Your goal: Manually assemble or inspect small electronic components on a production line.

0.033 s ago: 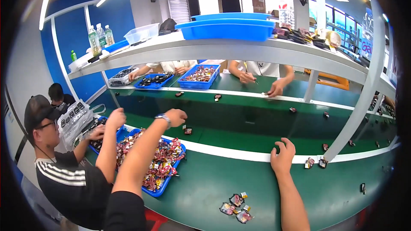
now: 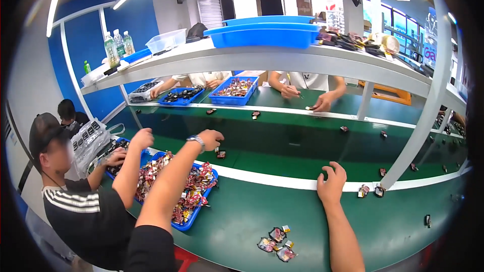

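My left hand (image 2: 209, 139), with a watch (image 2: 195, 141) on its wrist, is stretched over the green belt with a finger pointing out and nothing seen in it. Just below its fingers lies a small dark red electronic part (image 2: 220, 154) with a pale tab. My right hand (image 2: 332, 179) hangs loosely curled at the white rail (image 2: 282, 182), its thumb and fingers apart and holding nothing. Between my forearms, on the green tabletop, a cluster of small black-framed electronic parts (image 2: 277, 234) has yellow and white pieces attached. Beneath my left forearm stands a blue tray (image 2: 187, 224) heaped with red and gold parts.
At my left a co-worker in a black shirt (image 2: 91, 221) reaches toward black parts. Across the belt (image 2: 282, 143), other people's hands (image 2: 322, 102) work beside blue trays (image 2: 229, 99). A white post (image 2: 413, 136) and an overhead shelf (image 2: 282, 58) cross the view. Loose parts (image 2: 363, 190) lie right.
My left hand has shifted slightly right over the part on the belt. The left co-worker's raised hand has also moved a little right. My right hand has hardly moved.
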`<state>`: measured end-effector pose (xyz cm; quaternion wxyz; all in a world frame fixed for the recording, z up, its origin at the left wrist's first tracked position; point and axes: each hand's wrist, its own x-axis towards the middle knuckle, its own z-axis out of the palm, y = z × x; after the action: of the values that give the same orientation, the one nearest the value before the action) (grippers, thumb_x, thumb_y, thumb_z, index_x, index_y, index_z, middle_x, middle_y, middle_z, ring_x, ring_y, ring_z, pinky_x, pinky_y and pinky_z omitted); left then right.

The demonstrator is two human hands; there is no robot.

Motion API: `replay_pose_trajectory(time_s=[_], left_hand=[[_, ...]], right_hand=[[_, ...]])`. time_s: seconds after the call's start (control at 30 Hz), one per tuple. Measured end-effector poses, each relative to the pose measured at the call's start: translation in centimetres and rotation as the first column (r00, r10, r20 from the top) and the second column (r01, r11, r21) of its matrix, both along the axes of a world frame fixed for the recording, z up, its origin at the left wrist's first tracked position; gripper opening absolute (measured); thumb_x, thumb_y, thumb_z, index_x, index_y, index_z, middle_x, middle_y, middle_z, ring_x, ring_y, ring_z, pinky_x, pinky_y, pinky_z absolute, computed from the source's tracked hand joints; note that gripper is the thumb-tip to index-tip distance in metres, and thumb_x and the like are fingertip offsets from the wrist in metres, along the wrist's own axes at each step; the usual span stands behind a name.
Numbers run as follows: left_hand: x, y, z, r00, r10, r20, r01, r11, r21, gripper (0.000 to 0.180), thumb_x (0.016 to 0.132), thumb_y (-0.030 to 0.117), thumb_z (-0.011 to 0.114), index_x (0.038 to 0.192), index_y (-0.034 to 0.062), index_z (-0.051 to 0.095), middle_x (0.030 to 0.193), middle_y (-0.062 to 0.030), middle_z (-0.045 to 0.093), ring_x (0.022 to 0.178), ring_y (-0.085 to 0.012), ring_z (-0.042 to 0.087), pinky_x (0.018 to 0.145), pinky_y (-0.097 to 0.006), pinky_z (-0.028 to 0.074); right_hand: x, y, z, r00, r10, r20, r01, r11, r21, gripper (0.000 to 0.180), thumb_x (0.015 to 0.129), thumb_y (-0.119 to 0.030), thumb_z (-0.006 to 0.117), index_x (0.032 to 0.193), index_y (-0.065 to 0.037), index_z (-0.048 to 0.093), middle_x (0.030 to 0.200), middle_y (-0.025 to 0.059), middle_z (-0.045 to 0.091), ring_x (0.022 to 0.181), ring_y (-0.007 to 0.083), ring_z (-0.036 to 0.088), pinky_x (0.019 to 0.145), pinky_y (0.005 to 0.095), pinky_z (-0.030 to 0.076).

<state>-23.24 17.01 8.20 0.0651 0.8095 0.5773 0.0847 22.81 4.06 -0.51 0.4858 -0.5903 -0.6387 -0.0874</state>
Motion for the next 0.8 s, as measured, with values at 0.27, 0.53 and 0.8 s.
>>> replay_pose_trajectory(time_s=[0.27, 0.53, 0.8], left_hand=[[2.9, 0.9, -3.8, 0.987, 0.077, -0.143, -0.095, 0.988, -0.123, 0.037, 0.075, 0.018, 0.075, 0.110, 0.0082, 0.069, 0.104, -0.0120, 0.071, 0.098, -0.0293, 0.067, 0.087, -0.037, 0.052], [6.1, -1.8, -4.2, 0.857, 0.214, 0.469, -0.118, 0.967, -0.226, 0.019, 0.078, 0.006, 0.076, 0.088, 0.0005, 0.061, 0.083, -0.0084, 0.069, 0.071, -0.0136, 0.066, 0.062, -0.027, 0.054], [21.9, -14.2, -6.8, 0.031, 0.384, 0.923, 0.273, 0.885, -0.377, 0.044, 0.087, -0.007, 0.058, 0.130, 0.0004, 0.050, 0.104, -0.0124, 0.065, 0.088, -0.0171, 0.066, 0.073, -0.028, 0.058]], right_hand=[[0.9, -0.2, 0.1, 0.987, -0.156, 0.029, 0.158, 0.985, -0.065, 0.029, 0.072, -0.004, 0.067, 0.101, -0.003, 0.065, 0.123, 0.0144, 0.053, 0.121, 0.0329, 0.046, 0.105, 0.0487, 0.032], [-1.1, -0.6, 1.3, 0.945, 0.276, -0.175, -0.279, 0.960, 0.005, 0.027, 0.075, -0.002, 0.064, 0.102, -0.003, 0.064, 0.111, 0.0141, 0.060, 0.106, 0.0332, 0.056, 0.091, 0.0416, 0.046], [-5.2, -5.9, 3.3, 0.775, 0.474, -0.418, -0.578, 0.799, -0.167, 0.037, 0.084, -0.011, 0.070, 0.119, -0.006, 0.060, 0.109, 0.0127, 0.059, 0.087, 0.0221, 0.065, 0.071, 0.0323, 0.056]])
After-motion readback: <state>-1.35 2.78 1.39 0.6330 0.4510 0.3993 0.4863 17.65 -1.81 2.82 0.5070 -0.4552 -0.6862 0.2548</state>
